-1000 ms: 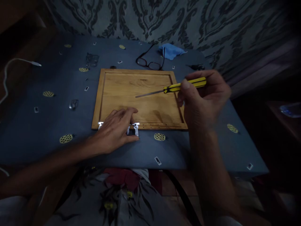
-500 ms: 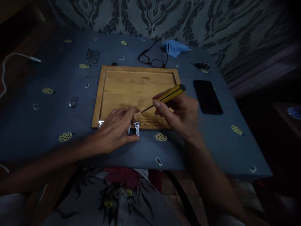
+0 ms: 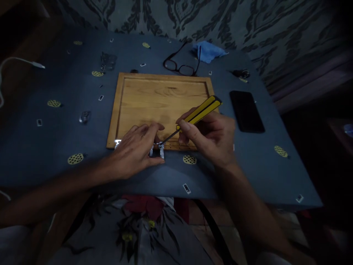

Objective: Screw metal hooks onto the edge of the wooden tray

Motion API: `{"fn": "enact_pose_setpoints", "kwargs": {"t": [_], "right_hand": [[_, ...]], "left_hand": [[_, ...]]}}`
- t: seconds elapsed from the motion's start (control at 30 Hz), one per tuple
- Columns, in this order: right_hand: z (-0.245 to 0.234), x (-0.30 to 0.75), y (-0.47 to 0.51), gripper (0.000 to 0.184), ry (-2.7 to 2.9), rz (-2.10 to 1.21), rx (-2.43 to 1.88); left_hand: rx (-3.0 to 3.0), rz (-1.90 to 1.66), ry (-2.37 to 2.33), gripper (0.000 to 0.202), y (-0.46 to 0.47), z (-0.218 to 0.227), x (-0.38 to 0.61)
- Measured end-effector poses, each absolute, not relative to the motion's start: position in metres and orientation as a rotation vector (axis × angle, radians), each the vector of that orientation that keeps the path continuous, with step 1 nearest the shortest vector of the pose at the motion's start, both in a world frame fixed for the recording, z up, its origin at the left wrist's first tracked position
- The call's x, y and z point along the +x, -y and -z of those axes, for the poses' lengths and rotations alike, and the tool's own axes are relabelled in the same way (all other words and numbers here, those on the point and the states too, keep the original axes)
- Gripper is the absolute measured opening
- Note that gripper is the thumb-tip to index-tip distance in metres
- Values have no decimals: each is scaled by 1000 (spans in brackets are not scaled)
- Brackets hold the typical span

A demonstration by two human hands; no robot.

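A wooden panel [image 3: 165,99] with a raised frame lies flat on the table, small holes along its near edge. My left hand [image 3: 139,147] is closed over a shiny metal latch [image 3: 161,151] at that near edge, thumb below and fingers on top. Most of the latch is hidden under the hand; another bright metal piece [image 3: 117,142] shows left of the fingers. In my right hand [image 3: 208,136] is a screwdriver [image 3: 202,112] with a yellow and black handle, pinched between thumb and fingers. Its tip meets the latch's right end.
Beyond the panel lie eyeglasses [image 3: 182,69] and a blue cloth [image 3: 210,51]. A black phone [image 3: 246,111] rests to the right, with a small dark object [image 3: 241,73] behind it. Small clear bags [image 3: 108,61] and a metal piece [image 3: 84,117] are on the left, near a white cable [image 3: 27,60].
The screwdriver tip has moved left and toward me, from above the panel down onto the latch. My left hand stays in place on the latch. The view has shifted slightly.
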State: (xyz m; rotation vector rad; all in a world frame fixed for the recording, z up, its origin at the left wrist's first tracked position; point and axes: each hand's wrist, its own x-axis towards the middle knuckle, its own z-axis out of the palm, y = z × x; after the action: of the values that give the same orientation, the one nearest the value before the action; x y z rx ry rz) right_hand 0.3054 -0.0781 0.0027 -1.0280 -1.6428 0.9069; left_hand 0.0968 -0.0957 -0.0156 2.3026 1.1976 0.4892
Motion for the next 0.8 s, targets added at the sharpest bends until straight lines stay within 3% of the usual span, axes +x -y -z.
{"fn": "enact_pose_setpoints", "kwargs": {"t": [0.8], "right_hand": [[-2,310,78,30,1685,-854,-1053]], "left_hand": [[2321,-519,-1175,73,95,16,96]]}}
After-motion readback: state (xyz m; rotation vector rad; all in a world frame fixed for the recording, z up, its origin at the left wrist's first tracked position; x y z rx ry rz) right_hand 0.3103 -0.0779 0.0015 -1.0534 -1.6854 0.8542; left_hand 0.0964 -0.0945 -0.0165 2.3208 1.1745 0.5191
